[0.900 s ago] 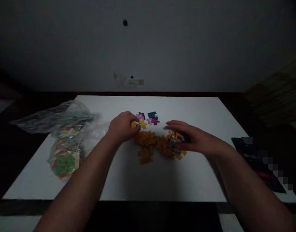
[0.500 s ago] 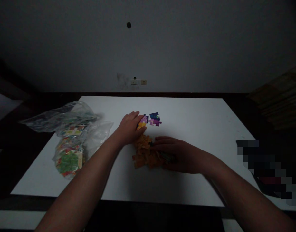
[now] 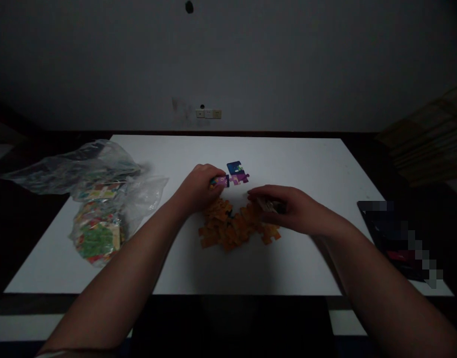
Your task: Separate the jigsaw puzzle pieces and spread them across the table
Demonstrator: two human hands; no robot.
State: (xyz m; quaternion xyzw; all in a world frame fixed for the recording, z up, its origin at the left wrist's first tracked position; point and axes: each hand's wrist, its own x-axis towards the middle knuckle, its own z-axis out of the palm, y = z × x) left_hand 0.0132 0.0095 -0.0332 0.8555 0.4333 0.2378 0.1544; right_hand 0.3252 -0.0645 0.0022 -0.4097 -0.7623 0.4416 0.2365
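Observation:
My left hand (image 3: 201, 188) is closed on a colourful puzzle piece (image 3: 221, 181), mostly purple, with its fingers curled over the left part. Just right of it, two joined puzzle pieces lie on the table: a dark blue piece (image 3: 233, 168) behind a purple piece (image 3: 239, 178). A heap of orange-backed puzzle pieces (image 3: 228, 231) spreads in front of both hands. Above the heap's right side, my right hand (image 3: 291, 206) curls around a few loose puzzle pieces (image 3: 266, 204), partly hidden by its fingers.
On the left of the white table (image 3: 295, 159) lie clear plastic bags (image 3: 82, 169), with a bagged bundle of colourful pieces (image 3: 99, 238) among them. A dark flat item (image 3: 385, 233), partly pixelated, rests at the right edge. A wall with sockets (image 3: 209, 114) stands behind.
My right hand has lifted from the heap with pieces in it, uncovering orange pieces below. The left fingers have curled from lying flat to gripping the purple piece. The view has tilted slightly down.

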